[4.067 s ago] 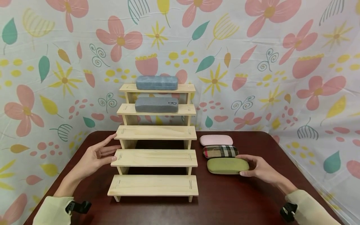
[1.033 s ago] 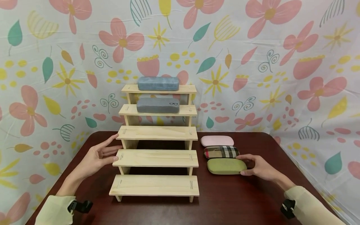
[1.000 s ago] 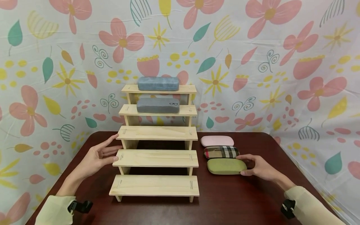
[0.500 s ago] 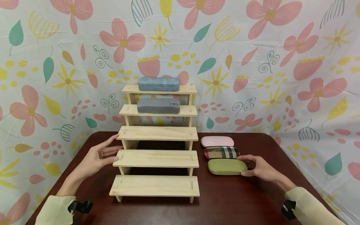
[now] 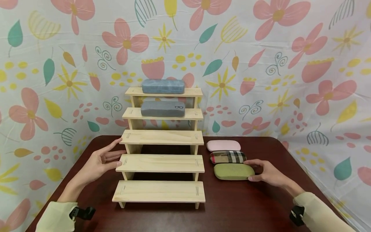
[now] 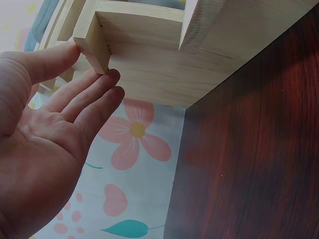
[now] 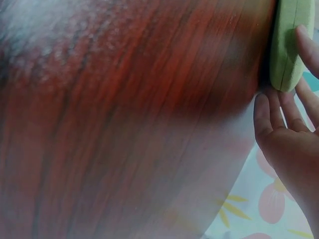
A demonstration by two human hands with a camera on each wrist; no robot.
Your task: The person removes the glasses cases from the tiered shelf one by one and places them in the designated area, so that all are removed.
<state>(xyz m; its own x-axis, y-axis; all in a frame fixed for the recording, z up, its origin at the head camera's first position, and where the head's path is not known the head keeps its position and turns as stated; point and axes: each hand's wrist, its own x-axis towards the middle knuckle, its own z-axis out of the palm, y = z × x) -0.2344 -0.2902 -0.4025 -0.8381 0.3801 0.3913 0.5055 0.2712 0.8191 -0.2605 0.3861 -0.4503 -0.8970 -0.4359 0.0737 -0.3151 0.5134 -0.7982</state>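
Observation:
A stepped wooden display rack (image 5: 160,162) stands left of centre on the table. My left hand (image 5: 97,162) is at its left side, fingers extended, index fingertip touching the end of the middle step and thumb at the step below. In the left wrist view the left hand (image 6: 60,114) has its thumb and fingertips against a step's end. On the right lies a green glasses case (image 5: 233,171). My right hand (image 5: 268,174) pinches its right end, thumb in front and index finger behind. The right wrist view shows the thumb against the green glasses case (image 7: 289,50), other fingers around its end.
Behind the green case lie a plaid glasses case (image 5: 227,157) and a pink one (image 5: 223,145). The rack's top step carries a blue glasses case (image 5: 163,86); a grey case (image 5: 162,108) is one step down. A flowered cloth (image 5: 246,29) hangs behind the dark table (image 5: 232,209).

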